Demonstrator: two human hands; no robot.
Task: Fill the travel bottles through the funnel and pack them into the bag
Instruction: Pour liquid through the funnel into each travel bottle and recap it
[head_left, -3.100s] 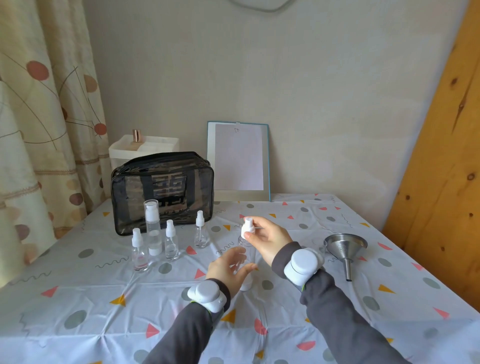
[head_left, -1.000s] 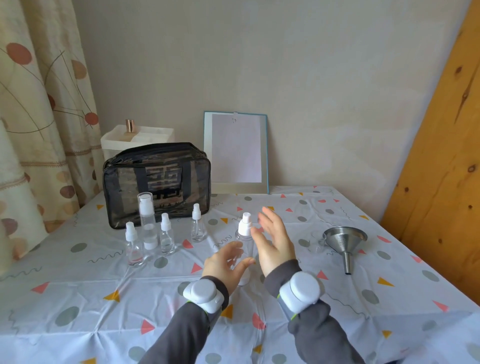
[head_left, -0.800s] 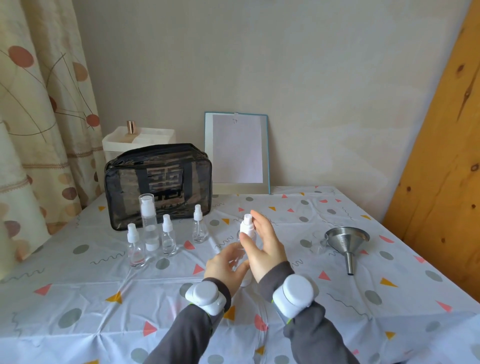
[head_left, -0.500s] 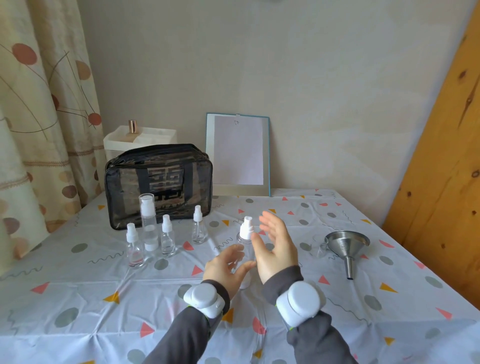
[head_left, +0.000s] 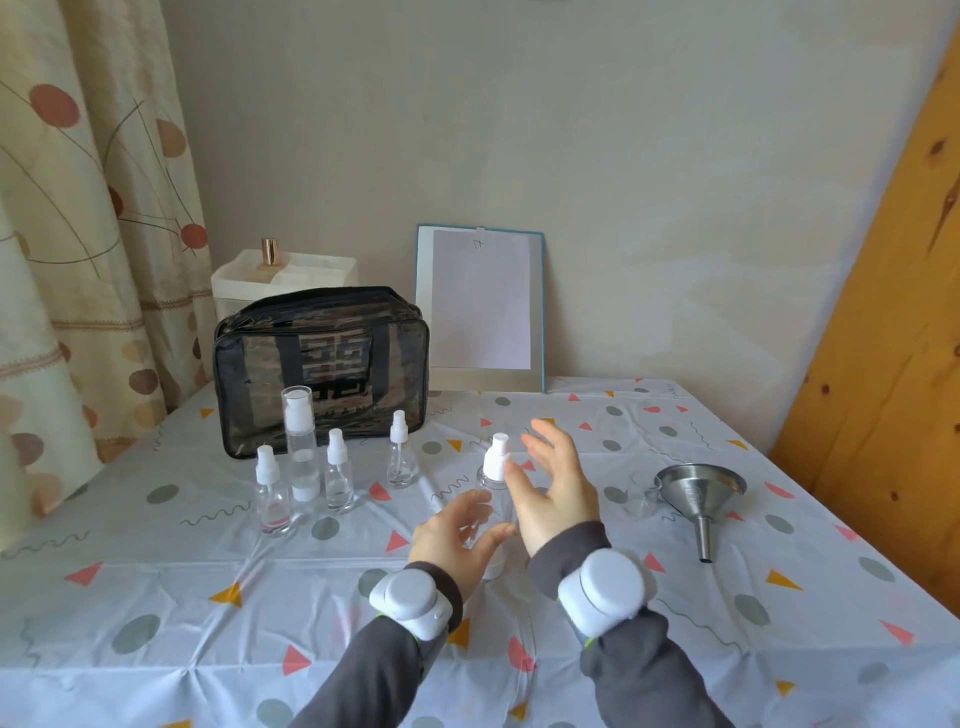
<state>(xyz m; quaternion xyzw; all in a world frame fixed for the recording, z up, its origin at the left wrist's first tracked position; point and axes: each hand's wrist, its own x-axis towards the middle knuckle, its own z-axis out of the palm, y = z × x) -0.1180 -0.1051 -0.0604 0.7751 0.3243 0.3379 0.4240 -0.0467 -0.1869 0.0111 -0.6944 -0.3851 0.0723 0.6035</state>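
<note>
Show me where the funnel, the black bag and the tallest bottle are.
funnel (head_left: 693, 492): head view, outer wall of its bowl.
black bag (head_left: 405, 364): head view, clear front panel.
tallest bottle (head_left: 301, 457): head view, clear middle body.

bag (head_left: 244, 374) lettering blurred, sheet (head_left: 480, 306) mark illegible

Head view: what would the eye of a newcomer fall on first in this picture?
First, the two hands at the centre: the left hand grips a clear spray bottle, while the right hand is open beside its white cap. Next, the black see-through bag at the back left, with four more bottles standing before it, and the steel funnel lying on the tablecloth at the right.
</note>
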